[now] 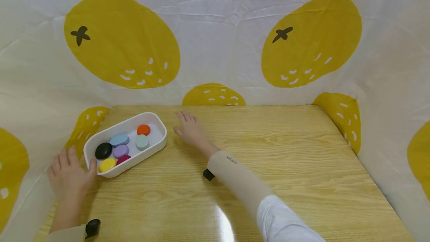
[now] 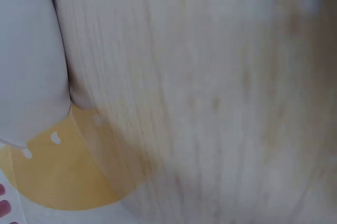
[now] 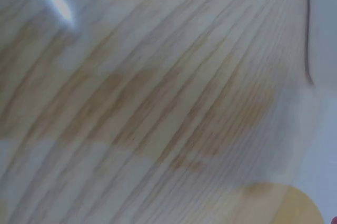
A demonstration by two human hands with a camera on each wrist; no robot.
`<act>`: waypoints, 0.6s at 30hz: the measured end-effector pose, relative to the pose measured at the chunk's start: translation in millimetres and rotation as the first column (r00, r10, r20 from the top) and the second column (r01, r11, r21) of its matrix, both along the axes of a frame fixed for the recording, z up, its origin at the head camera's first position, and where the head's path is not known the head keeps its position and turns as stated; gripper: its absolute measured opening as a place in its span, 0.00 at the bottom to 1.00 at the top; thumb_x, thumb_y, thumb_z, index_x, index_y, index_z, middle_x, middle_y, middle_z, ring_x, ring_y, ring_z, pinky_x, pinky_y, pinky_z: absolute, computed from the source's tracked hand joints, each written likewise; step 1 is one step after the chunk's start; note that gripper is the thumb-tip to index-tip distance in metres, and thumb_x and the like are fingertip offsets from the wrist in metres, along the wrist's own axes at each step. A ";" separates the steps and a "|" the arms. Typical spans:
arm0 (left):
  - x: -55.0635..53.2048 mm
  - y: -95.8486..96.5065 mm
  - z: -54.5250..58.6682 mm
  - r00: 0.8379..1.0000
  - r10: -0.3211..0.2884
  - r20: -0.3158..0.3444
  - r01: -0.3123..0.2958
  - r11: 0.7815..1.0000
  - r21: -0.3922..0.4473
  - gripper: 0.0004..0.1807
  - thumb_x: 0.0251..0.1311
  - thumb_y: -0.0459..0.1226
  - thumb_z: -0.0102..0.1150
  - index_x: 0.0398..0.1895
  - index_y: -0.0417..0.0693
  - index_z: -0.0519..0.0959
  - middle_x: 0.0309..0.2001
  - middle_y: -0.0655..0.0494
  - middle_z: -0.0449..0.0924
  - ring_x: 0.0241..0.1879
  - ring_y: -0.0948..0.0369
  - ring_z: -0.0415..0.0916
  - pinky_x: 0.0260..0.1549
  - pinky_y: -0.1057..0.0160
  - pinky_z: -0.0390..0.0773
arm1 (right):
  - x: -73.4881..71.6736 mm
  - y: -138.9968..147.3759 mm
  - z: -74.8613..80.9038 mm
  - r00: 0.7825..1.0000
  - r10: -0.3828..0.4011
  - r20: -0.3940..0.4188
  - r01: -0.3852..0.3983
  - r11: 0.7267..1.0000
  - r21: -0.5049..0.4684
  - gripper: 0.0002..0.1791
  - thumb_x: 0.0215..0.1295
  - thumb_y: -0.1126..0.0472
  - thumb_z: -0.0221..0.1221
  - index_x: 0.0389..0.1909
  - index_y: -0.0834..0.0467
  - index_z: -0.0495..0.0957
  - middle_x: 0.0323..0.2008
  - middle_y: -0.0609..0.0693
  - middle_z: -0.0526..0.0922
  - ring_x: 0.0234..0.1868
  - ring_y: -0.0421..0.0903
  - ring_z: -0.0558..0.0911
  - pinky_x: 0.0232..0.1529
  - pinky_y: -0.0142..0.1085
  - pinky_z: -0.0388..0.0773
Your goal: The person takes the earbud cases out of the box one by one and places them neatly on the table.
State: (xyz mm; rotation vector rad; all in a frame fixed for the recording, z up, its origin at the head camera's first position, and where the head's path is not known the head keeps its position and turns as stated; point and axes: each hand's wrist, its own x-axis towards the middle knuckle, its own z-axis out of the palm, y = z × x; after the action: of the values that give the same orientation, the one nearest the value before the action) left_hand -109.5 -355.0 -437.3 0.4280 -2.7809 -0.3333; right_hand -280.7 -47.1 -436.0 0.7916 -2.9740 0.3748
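I'm at a makeshift recording booth rather than a lived-in room: a small wooden table (image 1: 268,152) walled on three sides by white cloth (image 1: 228,36) printed with yellow oranges.

The white oblong plastic tray (image 1: 158,122) holds flat oval pebbles: orange (image 1: 143,129), pale blue (image 1: 119,139), mint (image 1: 142,142), purple (image 1: 120,151), black (image 1: 103,150), yellow (image 1: 107,164) and magenta (image 1: 123,158). The light wooden table top (image 1: 268,152) shows yellowish grain. The white fabric backdrop (image 1: 228,40) carries large mustard-yellow fruit shapes with white flecks and dark stems.

Wooden table (image 1: 268,152) inside a draped cloth (image 1: 228,40).
The white cloth, printed with yellow fruit, surrounds three table edges; light glares near the front edge.
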 end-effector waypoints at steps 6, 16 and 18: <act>0.1 -4.5 -1.0 0.998 -0.013 0.063 0.013 1.000 -0.002 0.41 0.61 0.51 0.42 0.63 0.26 0.45 0.60 0.22 0.43 0.58 0.30 0.41 0.53 0.32 0.45 | 2.7 -26.5 -4.0 0.999 -0.032 0.036 0.032 0.999 0.010 0.32 0.69 0.42 0.39 0.70 0.48 0.46 0.69 0.49 0.53 0.69 0.47 0.52 0.67 0.45 0.52; -4.6 -12.0 -9.3 0.983 -0.036 0.182 0.024 0.998 0.065 0.43 0.63 0.48 0.38 0.66 0.26 0.35 0.58 0.19 0.38 0.57 0.27 0.37 0.50 0.30 0.44 | 6.6 -53.3 -7.2 0.992 -0.066 0.107 0.062 0.997 0.045 0.33 0.68 0.41 0.39 0.71 0.44 0.42 0.71 0.47 0.48 0.70 0.45 0.48 0.68 0.47 0.47; -5.8 -12.5 -10.4 0.978 -0.043 0.203 0.027 0.997 0.079 0.42 0.63 0.47 0.37 0.66 0.26 0.34 0.59 0.19 0.37 0.58 0.27 0.35 0.51 0.30 0.44 | 6.4 -54.5 -8.5 0.990 -0.078 0.121 0.072 0.996 0.056 0.33 0.68 0.43 0.40 0.71 0.42 0.42 0.71 0.46 0.47 0.71 0.45 0.48 0.68 0.48 0.46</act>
State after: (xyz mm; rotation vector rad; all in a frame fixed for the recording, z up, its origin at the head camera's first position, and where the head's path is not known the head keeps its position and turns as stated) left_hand -115.3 -367.4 -447.7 0.4552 -2.9867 -0.4261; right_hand -274.3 -101.6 -444.4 0.6827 -3.1295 0.3573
